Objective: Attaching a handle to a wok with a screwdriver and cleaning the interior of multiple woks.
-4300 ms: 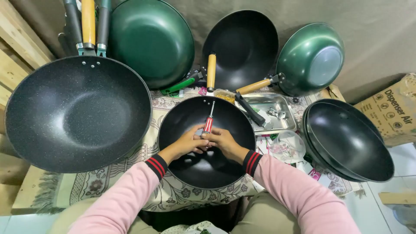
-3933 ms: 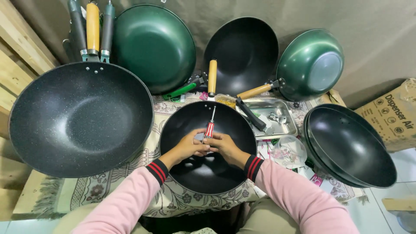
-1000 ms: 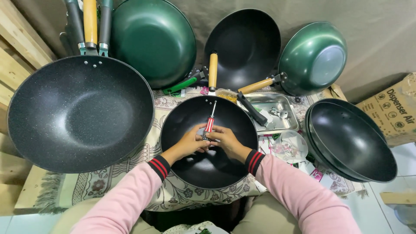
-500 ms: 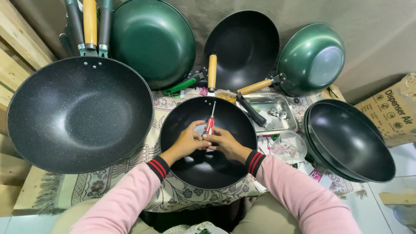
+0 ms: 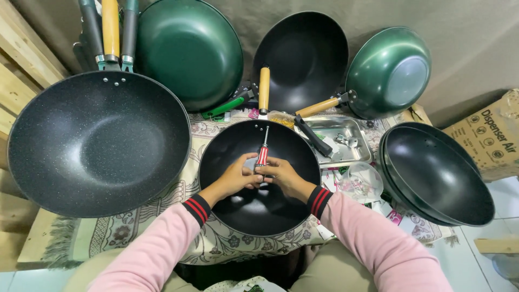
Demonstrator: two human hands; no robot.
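Both hands apparently gripping screwdriver, over wok

hands in centre wok, bigger wok left, stacked woks right, tray behind

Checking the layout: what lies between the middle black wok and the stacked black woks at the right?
In the head view, a clear plastic bag lies between the middle wok and the stacked woks.

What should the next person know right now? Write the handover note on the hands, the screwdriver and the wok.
Left hand and right hand: together over the middle wok, gripping the red-handled screwdriver, tip toward the far rim.
Wok lies on the patterned cloth; its wooden handle sits at the far rim.
Steel tray of small parts sits to the right.
Done: handle in place. Left: whether the screw is tight cannot be seen.
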